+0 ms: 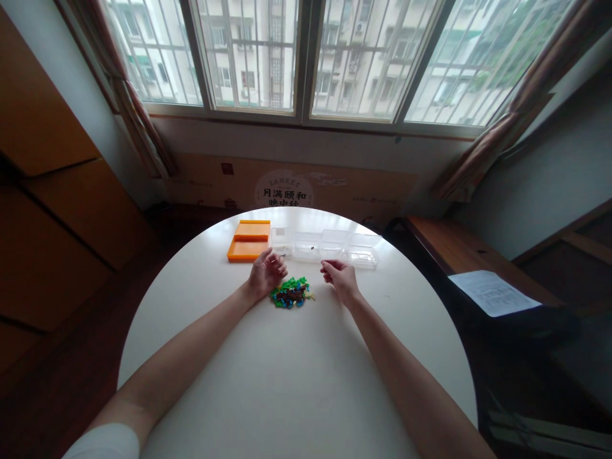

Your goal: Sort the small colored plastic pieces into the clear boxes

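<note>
Heap of small green, blue, brown and pale yellow plastic pieces: we have it on the round white worktop, gathered between our two hands. Our left hand is just beside the heap on its left, perhaps touching the edge, though we cannot tell. Its fingers are loosely curled, and we cannot make out whether they hold a piece. Our right hand is to the right of the heap and apart from it, thumb and fingers drawn narrow, tips nearly together; whether a piece sits between them is too small for us to see.

Beyond the heap and to its left we see an orange tray with a raised section at the far side. Straight beyond the heap and stretching to its right lies a clear compartment box, with a small dark piece showing in it. Well off to the right of the heap is a printed sheet.
</note>
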`<state>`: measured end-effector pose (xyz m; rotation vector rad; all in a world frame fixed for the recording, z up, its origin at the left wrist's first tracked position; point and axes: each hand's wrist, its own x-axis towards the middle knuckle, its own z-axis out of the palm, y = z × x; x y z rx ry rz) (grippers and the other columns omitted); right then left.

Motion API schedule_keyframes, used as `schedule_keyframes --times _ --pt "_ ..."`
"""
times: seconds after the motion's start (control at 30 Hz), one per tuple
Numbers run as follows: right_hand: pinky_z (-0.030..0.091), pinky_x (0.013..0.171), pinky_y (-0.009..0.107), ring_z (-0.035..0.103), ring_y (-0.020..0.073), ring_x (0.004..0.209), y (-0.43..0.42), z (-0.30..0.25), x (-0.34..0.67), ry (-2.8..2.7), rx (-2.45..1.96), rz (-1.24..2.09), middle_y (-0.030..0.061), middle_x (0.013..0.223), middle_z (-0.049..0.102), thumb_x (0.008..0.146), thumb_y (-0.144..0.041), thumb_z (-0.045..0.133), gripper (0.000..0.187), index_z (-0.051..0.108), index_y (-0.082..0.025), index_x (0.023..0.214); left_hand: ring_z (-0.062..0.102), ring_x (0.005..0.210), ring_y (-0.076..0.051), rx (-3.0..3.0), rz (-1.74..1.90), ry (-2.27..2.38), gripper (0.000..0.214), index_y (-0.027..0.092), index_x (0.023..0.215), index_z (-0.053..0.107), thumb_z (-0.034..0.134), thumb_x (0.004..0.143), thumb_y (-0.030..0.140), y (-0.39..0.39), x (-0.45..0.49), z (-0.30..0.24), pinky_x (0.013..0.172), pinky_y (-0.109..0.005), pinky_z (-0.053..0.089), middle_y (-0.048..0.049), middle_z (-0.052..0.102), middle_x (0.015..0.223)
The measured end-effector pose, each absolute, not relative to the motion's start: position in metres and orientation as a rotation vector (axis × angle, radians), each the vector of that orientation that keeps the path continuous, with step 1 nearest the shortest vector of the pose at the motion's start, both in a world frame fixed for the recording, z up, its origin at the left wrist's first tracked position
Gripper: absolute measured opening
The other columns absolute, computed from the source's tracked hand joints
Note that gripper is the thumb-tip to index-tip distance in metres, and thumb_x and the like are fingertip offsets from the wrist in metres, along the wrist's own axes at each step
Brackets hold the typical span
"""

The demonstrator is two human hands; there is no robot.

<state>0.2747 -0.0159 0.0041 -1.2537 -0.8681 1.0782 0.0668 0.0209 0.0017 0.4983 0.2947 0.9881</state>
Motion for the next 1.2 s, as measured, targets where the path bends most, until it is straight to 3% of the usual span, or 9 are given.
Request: schedule_keyframes --times 0.13,0.33,0.63,1.2 --pt "0.039 0.041 0.02 0.055 0.0112 0.047 -0.02 -0.007 0.274 -1.291 -1.409 0.905 0.0036 0.06 0.064 0.07 -0.029 0.061 0.019 0.067 -0.012 0.077 0.05 0.051 -0.01 0.442 1.007 0.351 0.021 0.014 0.07 0.058 0.051 0.081 0.03 0.021 0.067 0.001 0.052 -0.024 0.042 0.0003 0.05 0.055" --pt "0.047 0.066 0.028 0.062 0.0166 0.067 -0.025 -0.014 0.272 -1.646 -1.405 0.597 0.0052 0.074 0.069 0.073 -0.025 0.056 0.017 0.07 -0.016 0.078 0.05 0.051 -0.009 0.411 1.039 0.485 0.01 0.013 0.072 0.058 0.052 0.08 0.016 0.025 0.071 -0.003 0.052 -0.021 0.043 0.0008 0.051 0.055" --pt "0.042 0.058 0.023 0.053 0.0119 0.058 -0.034 -0.013 0.265 -1.769 -1.342 0.491 0.0033 0.07 0.065 0.075 -0.02 0.055 0.016 0.07 -0.016 0.078 0.052 0.051 -0.008 0.397 1.046 0.535 0.01 0.013 0.074 0.057 0.05 0.082 0.013 0.024 0.073 -0.002 0.052 -0.019 0.045 0.0 0.053 0.056" --pt "0.042 0.061 0.024 0.056 0.0133 0.06 -0.036 -0.01 0.259 -1.835 -1.441 0.435 0.0036 0.072 0.066 0.076 -0.024 0.059 0.013 0.071 -0.019 0.077 0.054 0.051 -0.009 0.42 1.044 0.556 0.006 0.012 0.077 0.057 0.052 0.08 0.013 0.023 0.074 0.0 0.053 -0.02 0.046 0.0 0.055 0.057"
